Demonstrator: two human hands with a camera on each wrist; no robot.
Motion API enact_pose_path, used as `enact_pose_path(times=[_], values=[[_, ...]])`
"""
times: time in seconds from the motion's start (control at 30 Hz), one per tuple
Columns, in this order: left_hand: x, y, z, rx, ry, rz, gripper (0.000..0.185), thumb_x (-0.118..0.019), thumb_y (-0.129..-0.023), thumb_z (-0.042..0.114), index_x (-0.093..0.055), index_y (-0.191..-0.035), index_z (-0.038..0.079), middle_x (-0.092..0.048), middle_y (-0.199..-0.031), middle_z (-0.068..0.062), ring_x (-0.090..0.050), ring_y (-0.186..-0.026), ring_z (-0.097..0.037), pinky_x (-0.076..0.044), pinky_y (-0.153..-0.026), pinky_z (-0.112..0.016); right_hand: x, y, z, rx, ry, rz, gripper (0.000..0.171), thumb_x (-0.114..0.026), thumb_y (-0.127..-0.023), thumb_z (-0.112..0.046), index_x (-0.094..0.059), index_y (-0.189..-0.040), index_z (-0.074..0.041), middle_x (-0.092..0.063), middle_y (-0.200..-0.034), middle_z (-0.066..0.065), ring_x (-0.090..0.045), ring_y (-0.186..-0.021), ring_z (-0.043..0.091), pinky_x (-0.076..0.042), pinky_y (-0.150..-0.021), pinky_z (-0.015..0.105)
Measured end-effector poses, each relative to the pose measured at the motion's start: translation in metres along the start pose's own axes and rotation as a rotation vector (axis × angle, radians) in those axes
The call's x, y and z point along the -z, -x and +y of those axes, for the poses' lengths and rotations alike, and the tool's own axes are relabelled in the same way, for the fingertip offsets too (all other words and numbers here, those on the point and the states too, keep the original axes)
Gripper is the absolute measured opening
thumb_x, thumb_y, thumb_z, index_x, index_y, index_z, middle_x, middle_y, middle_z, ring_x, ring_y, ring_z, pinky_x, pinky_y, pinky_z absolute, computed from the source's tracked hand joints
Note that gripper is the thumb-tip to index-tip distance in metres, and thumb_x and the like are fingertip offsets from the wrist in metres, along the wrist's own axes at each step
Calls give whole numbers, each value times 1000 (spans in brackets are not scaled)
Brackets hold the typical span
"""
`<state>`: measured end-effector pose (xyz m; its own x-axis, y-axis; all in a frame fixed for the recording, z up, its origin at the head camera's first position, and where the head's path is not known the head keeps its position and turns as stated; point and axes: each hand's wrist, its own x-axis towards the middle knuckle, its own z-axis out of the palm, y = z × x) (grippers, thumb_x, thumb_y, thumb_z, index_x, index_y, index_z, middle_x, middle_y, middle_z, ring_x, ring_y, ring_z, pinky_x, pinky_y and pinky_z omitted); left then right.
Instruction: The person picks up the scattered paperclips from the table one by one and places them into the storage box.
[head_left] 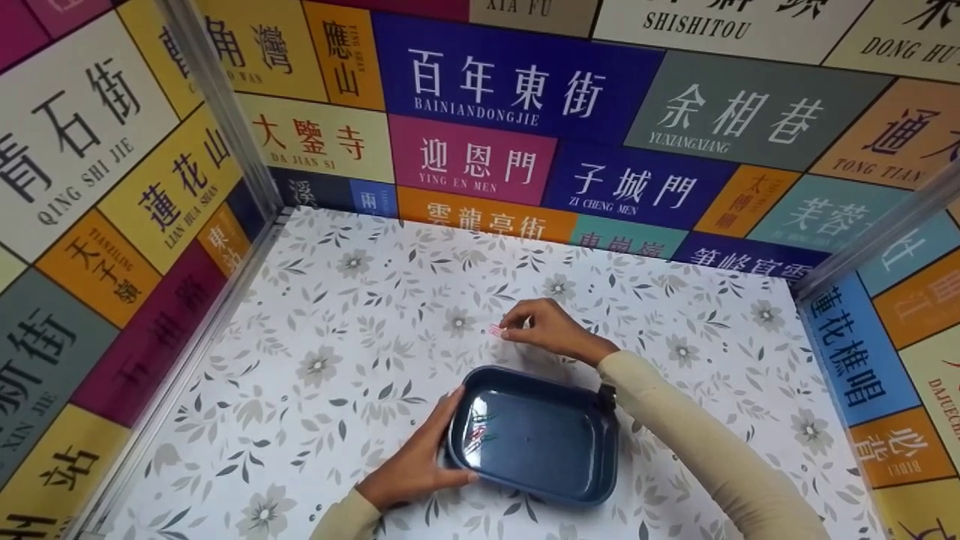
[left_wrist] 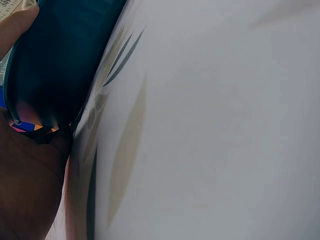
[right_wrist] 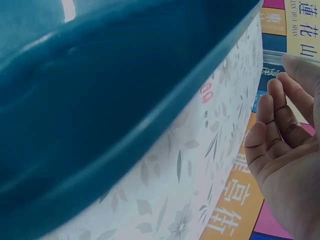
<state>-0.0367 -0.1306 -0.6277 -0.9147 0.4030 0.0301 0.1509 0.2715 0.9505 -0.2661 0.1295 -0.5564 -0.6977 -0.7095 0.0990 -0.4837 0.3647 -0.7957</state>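
I take the blue tray [head_left: 534, 435] as my landmark; it sits on the floral table [head_left: 337, 315], towards the near edge. My left hand [head_left: 420, 465] holds the tray's left rim, fingers curled up along the wall, thumb on the near corner. In the left wrist view that dark wall [left_wrist: 55, 60] fills the top left and a finger lies against it.

My right hand [head_left: 544, 330] is just beyond the tray's far rim, its fingertips closing on a small pink paper clip [head_left: 494, 329] lying flat on the table. From the head view the grip looks pinched on the clip, or very nearly so; I cannot tell if the clip has left the surface. In the right wrist view the fingers [right_wrist: 272, 130] are loosely curled and the clip [right_wrist: 206, 93] shows only as a small pink mark past the tray rim [right_wrist: 150, 120].

Inside the tray, near its left wall, lie a few more clips [head_left: 474, 435], too small for me to count.

I judge the clip very light, thin, stiff and slippery on this smooth covering; it lies so flat that I would take it by its long sides with thumb and forefinger tips, or tip 1 end up first. The tray looks like rigid plastic, light enough to slide if nudged.

Beyond and to the left of the tray the table lies open; printed walls [head_left: 480, 97] close 3 sides, well apart from both hands.
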Motion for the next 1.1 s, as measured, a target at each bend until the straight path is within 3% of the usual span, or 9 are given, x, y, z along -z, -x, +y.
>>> enact_pose_path(times=[0.23, 0.5, 0.73, 0.93, 1.1], values=[[2, 1, 2, 30, -1, -3, 125, -93, -87, 45, -10, -179, 32, -9, -185, -4, -9, -169, -30, -15, -132, -65, 5, -10, -2, 10, 16, -51, 18, -85, -96, -8, -85, -111, 1, -83, -105, 11, -69, -89, 16, -56, -83, 31], [2, 1, 1, 19, -21, 4, 127, -94, -85, 46, -10, -179, 34, -10, -185, -2, -9, -169, -32, -14, -132, -63, 6, -20, 4, 12, 61, -99, 18, -84, -97, -6, -84, -112, 4, -82, -103, 12, -71, -93, 22, -60, -91, 57], [1, 2, -2, 9, -24, 20, 129, -97, -83, 42, -10, -179, 36, -11, -185, -8, -10, -169, -36, -14, -131, -66, 3, -28, 11, 34, 134, -134, 15, -85, -97, -8, -85, -109, 2, -80, -100, 11, -71, -93, 25, -59, -86, 40], [0, 2, -2, 10, -12, 13, 129, -97, -83, 40, -11, -179, 34, -9, -185, -10, -10, -169, -35, -14, -131, -66, 1, -34, 15, 55, 188, -157, 15, -85, -97, -9, -85, -108, 1, -80, -101, 13, -72, -95, 28, -61, -88, 44], [1, 2, 0, 52, 8, -6, 125, -94, -86, 46, -11, -179, 37, -9, -185, -2, -3, -169, -37, -13, -131, -69, 1, -35, 19, 51, 231, -185, 16, -84, -98, -10, -85, -109, 1, -80, -102, 13, -73, -95, 29, -62, -88, 47]])
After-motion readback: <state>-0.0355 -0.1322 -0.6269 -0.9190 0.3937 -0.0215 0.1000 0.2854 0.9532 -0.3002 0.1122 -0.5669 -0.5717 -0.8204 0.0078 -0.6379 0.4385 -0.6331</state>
